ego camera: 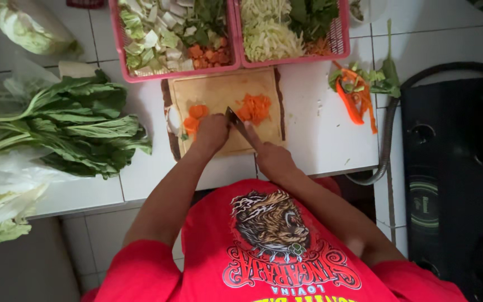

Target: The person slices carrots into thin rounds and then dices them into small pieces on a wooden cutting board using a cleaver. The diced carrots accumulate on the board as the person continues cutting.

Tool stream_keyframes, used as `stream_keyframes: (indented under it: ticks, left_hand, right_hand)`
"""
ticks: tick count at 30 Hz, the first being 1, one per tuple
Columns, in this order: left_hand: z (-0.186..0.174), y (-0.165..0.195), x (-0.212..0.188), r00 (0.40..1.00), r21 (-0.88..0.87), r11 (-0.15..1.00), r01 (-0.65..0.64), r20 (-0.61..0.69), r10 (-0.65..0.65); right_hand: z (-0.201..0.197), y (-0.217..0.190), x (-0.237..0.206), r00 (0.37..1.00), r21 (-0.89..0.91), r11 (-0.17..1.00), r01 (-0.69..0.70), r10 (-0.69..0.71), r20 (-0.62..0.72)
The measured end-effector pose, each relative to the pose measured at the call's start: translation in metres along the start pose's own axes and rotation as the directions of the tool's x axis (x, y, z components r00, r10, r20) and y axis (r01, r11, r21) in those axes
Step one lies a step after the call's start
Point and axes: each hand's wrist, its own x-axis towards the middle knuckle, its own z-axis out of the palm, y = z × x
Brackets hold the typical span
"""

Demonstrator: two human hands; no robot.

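On the cutting board [226,89], left hand [212,133] pins carrot [192,120]; right hand [272,158] closed round knife [237,123]. Blade passes close beside fingertips: cut risk if carrot rolls.

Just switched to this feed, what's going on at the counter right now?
A person in a red shirt is cutting carrot on a wooden cutting board. The right hand holds a knife with the blade down on the board; the left hand steadies carrot pieces. A pile of cut carrot lies right of the blade. Two pink baskets of chopped vegetables sit behind, leafy greens to the left.
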Motion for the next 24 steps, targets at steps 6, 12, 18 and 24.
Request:
stream_keyframes:
  ticks: [6,12,18,24]
  left_hand:
    - [0.007,-0.001,-0.005,0.997,-0.033,0.999,-0.042,-0.073,0.039]
    - [0.012,-0.007,-0.006,0.996,-0.072,0.997,-0.009,-0.092,0.002]
    - [0.014,-0.008,-0.006,1.0,0.016,1.0,0.008,-0.017,-0.008]
    - [0.0,-0.028,-0.029,0.95,-0.218,0.973,0.082,-0.278,-0.142]
  right_hand:
    - [0.0,-0.002,0.001,1.0,-0.062,0.998,-0.01,0.01,-0.002]
    - [0.001,0.002,0.0,0.999,-0.001,0.999,0.032,-0.032,-0.009]
    - [-0.002,-0.001,0.002,0.999,0.018,0.999,0.026,-0.027,0.031]
    - [-0.016,0.008,-0.01,0.998,0.209,0.978,-0.025,0.037,-0.052]
